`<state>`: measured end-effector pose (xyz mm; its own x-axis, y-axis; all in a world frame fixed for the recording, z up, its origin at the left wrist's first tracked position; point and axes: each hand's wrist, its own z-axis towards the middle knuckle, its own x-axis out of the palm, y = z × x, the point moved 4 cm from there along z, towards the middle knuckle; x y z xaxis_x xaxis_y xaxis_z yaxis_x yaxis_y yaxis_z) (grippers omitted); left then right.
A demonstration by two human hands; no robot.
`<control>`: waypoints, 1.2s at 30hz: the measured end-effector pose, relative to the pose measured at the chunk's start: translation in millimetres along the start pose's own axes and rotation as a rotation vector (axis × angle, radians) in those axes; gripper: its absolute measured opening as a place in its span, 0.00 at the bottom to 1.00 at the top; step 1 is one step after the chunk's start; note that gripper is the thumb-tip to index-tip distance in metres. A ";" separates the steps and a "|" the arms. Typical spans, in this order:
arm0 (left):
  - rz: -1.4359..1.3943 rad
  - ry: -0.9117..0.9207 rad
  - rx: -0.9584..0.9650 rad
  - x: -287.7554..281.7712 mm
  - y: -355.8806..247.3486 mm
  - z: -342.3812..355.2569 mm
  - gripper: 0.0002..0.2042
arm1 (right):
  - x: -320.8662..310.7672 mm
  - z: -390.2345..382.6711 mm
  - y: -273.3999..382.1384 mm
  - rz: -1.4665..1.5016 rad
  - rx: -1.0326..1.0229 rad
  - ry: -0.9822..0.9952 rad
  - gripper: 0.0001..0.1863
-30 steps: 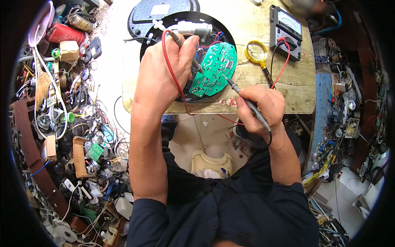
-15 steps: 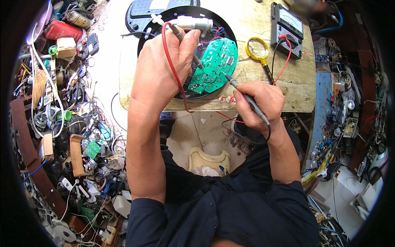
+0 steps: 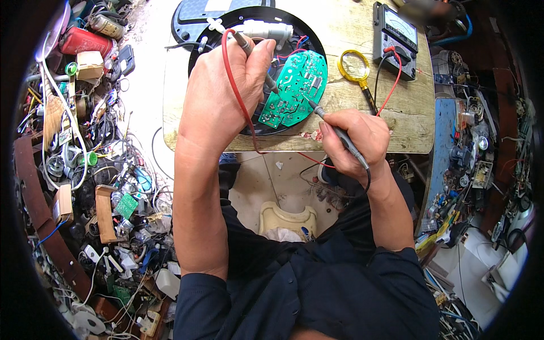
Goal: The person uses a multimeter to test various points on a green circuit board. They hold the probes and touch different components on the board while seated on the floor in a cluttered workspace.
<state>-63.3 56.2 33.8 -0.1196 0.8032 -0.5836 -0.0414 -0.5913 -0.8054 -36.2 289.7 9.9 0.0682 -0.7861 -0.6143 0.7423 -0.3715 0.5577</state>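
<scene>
My left hand (image 3: 226,90) is closed on a grey test probe (image 3: 245,44) with a red lead, its lower end over the left part of a green circuit board (image 3: 289,96). My right hand (image 3: 357,141) grips a second grey probe (image 3: 345,139) with a black lead, its tip at the middle of that board. The board lies in a round black housing (image 3: 315,42) with a white cylinder (image 3: 263,31) and coloured wires. To the right are a yellow magnifying glass (image 3: 353,69) and an analog multimeter (image 3: 395,39) with red and black leads plugged in.
A dark flat cover (image 3: 190,25) lies behind the housing on the wooden table (image 3: 413,113). Piles of cables, boards and parts (image 3: 85,158) crowd the left side, with more clutter (image 3: 464,153) on the right. A cream plastic stool (image 3: 286,215) stands below.
The table, board and both hands appear slightly higher and further left in the view than a second ago. Both probes stay held over the board.
</scene>
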 end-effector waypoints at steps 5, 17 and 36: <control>-0.014 -0.002 -0.013 0.9 2.2 -0.3 0.15 | 0.5 0.1 0.7 -0.003 0.001 -0.004 0.12; -0.005 0.055 -0.173 -2.5 -6.0 -0.1 0.19 | -2.9 5.7 2.1 0.000 0.069 0.047 0.09; -0.040 0.066 -0.161 0.8 -1.8 1.6 0.18 | -5.3 13.3 6.4 0.040 0.189 0.046 0.07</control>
<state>-64.9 57.8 34.9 -0.0559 0.8321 -0.5518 0.1155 -0.5436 -0.8314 -40.7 285.0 24.1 0.1291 -0.7804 -0.6118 0.5999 -0.4298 0.6748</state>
